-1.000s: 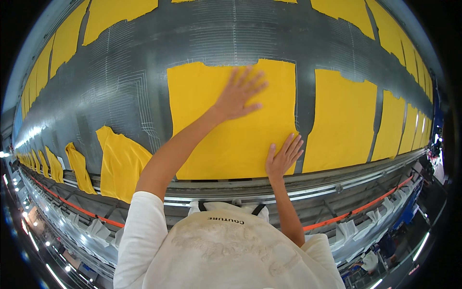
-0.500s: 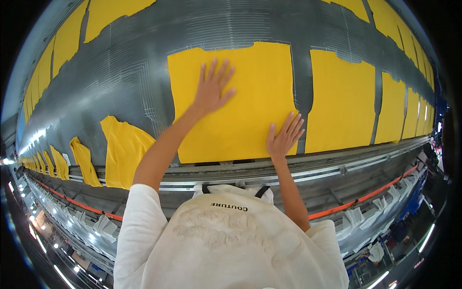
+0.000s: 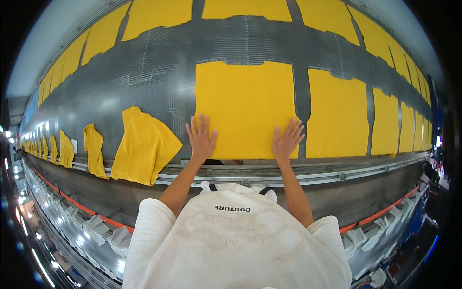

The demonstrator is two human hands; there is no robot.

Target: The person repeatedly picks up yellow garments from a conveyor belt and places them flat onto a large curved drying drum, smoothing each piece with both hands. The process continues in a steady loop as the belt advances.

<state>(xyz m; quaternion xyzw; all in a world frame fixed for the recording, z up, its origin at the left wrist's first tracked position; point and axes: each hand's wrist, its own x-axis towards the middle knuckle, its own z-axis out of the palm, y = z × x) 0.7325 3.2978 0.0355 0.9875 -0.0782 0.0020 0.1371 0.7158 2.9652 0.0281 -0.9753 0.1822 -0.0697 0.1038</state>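
Observation:
A yellow cut fabric panel lies flat in front of me on the long dark table, its notched edge facing away. Flat on the panel's near left corner rests my left hand, fingers spread. My right hand presses the near right corner, its fingers also stretched out. Neither hand grips anything. To the right lies another flat yellow panel, a dark strip of table between the two. On the left, a loose, rumpled yellow piece hangs over the table's near edge.
More yellow panels line the table's far side. Further rumpled yellow pieces drape over the near edge at left. A metal rail runs along the near edge. Behind me, white cloths hang by an orange bar.
My left hand has come down from the panel's upper middle to its near left corner. The right hand stays at the near right corner. The view has shifted, showing more of the far panels.

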